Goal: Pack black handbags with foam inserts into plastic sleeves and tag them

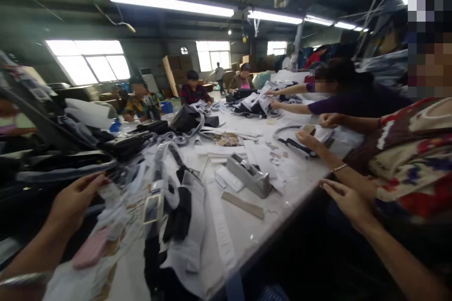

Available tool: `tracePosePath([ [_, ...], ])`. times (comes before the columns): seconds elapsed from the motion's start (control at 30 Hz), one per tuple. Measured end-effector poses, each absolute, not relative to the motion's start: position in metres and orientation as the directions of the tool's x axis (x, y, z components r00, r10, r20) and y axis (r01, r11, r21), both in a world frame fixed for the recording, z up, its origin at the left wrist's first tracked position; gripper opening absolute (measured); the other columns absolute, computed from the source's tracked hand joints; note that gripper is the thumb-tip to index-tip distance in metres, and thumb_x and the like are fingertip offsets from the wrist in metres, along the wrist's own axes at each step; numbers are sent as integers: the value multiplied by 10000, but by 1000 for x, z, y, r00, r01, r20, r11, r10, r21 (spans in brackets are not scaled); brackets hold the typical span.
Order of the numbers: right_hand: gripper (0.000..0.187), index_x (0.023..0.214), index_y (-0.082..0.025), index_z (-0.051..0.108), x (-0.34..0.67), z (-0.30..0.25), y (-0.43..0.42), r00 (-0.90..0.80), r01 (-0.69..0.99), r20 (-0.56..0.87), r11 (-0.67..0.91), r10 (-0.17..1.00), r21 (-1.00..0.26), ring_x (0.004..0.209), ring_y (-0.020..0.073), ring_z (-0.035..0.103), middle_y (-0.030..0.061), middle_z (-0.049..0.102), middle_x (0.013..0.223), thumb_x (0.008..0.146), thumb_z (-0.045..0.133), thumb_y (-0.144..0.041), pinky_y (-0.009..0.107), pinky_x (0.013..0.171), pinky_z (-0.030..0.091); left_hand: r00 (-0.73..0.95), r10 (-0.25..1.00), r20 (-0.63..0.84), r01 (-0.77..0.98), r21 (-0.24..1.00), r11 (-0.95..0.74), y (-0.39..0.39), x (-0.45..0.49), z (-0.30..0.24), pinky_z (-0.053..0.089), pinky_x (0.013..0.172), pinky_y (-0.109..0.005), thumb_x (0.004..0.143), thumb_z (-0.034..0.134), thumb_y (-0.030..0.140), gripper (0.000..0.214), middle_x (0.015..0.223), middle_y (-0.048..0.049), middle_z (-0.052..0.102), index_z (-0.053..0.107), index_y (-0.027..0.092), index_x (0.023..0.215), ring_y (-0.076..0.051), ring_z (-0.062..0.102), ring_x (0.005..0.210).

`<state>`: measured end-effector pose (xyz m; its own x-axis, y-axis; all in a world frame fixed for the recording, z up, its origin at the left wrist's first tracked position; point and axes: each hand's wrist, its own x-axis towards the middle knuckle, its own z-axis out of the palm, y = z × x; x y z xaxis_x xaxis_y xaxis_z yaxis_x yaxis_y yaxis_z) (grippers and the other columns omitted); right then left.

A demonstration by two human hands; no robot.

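Observation:
My left hand (76,200) reaches in at the lower left, its fingertips pinched on a thin, translucent plastic wrapping (112,197). Below it lies a pink phone-like object (92,247) among loose tags and plastic. To the right of that rests a black bag (180,214) wrapped in white paper, with a strap and a gold-rimmed buckle (153,209). My right hand (349,202) is held past the table's edge at the right, thumb and fingers together; whatever they hold is too small to make out.
A grey tape dispenser (249,176) and a flat brown strip (243,204) lie on the white table (278,204). Black bags (123,143) pile up at left. A co-worker's arms (339,164) work close by on the right; more people sit around the table.

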<state>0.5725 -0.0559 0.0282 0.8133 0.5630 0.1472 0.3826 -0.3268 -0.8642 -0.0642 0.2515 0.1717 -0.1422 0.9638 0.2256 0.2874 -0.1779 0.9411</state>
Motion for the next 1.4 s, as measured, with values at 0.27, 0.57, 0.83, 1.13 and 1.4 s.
tracePosePath([
  [0.27, 459, 1112, -248, 753, 424, 127, 2, 319, 528, 239, 37, 917, -849, 941, 297, 737, 64, 784, 942, 821, 641, -585, 373, 870, 583, -65, 916, 396, 201, 904, -377, 205, -13, 284, 518, 620, -212, 678, 779, 420, 448, 919, 0, 673, 702, 202, 1061, -93, 596, 688],
  [0.57, 566, 1397, -259, 550, 331, 200, 31, 80, 13, 587, 588, 806, -809, 1262, 277, 573, 102, 595, 1392, 915, 607, -551, 472, 1081, 441, 411, 833, 370, -124, 928, -352, 116, 132, 323, 505, 580, -173, 734, 811, 355, 348, 840, 2, 649, 738, 197, 1036, -60, 586, 612],
  [0.83, 474, 1153, -195, 723, 370, 201, -5, 247, -174, 424, 471, 871, -865, 1019, 243, 668, 70, 737, 1081, 787, 779, -491, 378, 952, 492, 730, 641, 238, -106, 966, -237, 89, 246, 295, 563, 812, -297, 768, 784, 410, 371, 871, -19, 687, 726, 189, 1060, -119, 667, 736],
  [1.13, 414, 979, -156, 778, 438, 178, -50, 514, -148, 268, 392, 815, -908, 759, 167, 655, 55, 736, 850, 738, 807, -492, 269, 684, 507, 743, 554, 376, -28, 844, -536, 78, 324, 272, 554, 813, -343, 797, 705, 541, 445, 1023, -79, 700, 691, 185, 1062, -216, 674, 941],
  [1.4, 469, 945, -152, 782, 463, 163, -76, 527, -108, 284, 394, 801, -913, 709, 148, 616, 35, 708, 802, 731, 789, -569, 253, 654, 484, 881, -132, 454, -93, -107, -990, 47, 338, 232, 542, 771, -295, 891, 661, 341, 192, 1161, -42, 671, 661, 277, 1072, -209, 654, 992],
])
